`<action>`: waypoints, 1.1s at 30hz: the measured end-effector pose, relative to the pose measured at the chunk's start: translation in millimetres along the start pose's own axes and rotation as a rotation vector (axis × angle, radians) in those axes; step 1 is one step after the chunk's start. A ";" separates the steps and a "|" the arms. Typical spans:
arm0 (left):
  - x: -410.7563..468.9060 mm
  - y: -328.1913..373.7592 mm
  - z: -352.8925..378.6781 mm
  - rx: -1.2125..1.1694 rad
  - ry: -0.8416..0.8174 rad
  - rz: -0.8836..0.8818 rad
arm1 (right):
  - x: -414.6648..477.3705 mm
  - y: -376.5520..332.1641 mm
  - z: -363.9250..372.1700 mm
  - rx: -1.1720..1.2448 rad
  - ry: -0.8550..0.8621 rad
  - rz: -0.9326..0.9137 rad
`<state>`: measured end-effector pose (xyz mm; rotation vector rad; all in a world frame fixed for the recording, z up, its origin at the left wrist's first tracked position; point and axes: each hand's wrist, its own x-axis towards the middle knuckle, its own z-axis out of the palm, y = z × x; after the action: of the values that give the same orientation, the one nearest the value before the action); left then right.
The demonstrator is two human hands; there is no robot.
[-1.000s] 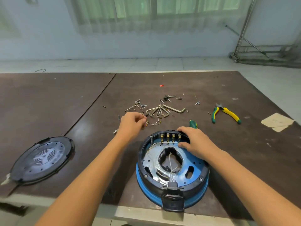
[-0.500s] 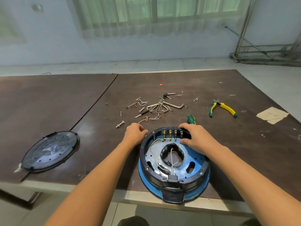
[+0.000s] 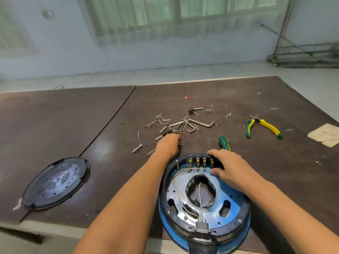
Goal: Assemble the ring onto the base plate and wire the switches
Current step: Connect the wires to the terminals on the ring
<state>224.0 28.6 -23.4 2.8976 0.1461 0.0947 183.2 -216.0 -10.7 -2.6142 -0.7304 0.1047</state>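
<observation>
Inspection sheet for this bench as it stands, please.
surface: dark board table, seam on the left.
job's things: black ring sits on the blue base plate at the table's near edge; four switches at its far side.
clutter: hex keys, screws, bolt, pliers, screwdriver, black cover on the left, paper scrap.
grippers: left hand by the screws, fingers hidden; right hand rests on the ring's far rim.
cables: thin wires loose inside the ring.
surroundings: curtained window, tiled floor, metal rack on the right.
</observation>
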 end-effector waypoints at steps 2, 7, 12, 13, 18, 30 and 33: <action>-2.2 -4.4 2.1 -0.079 0.017 -0.052 | -0.9 -1.8 -1.8 0.009 -0.019 0.002; -6.6 -16.4 4.1 -0.126 -0.033 -0.071 | 0.6 0.5 -0.2 0.006 -0.020 -0.017; -22.2 -18.8 -10.0 -0.052 0.016 -0.028 | -1.4 -0.7 -1.5 0.012 -0.019 -0.003; -22.2 -17.3 -14.9 -0.077 0.057 -0.037 | -1.1 -0.4 -1.7 0.014 -0.020 -0.001; -26.5 -8.0 -45.6 -0.806 0.206 -0.218 | -2.2 -1.7 -1.6 0.013 -0.020 0.009; -41.1 -40.1 -16.0 -0.208 0.082 -0.367 | -0.5 -0.1 0.1 -0.004 -0.003 0.004; -28.4 -30.5 -9.1 -0.194 0.145 -0.302 | 0.2 -0.3 0.9 0.002 0.002 -0.005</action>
<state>192.4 57.2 -23.3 2.6399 0.5636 0.2500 183.0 -215.4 -11.4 -2.6102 -0.7357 0.1012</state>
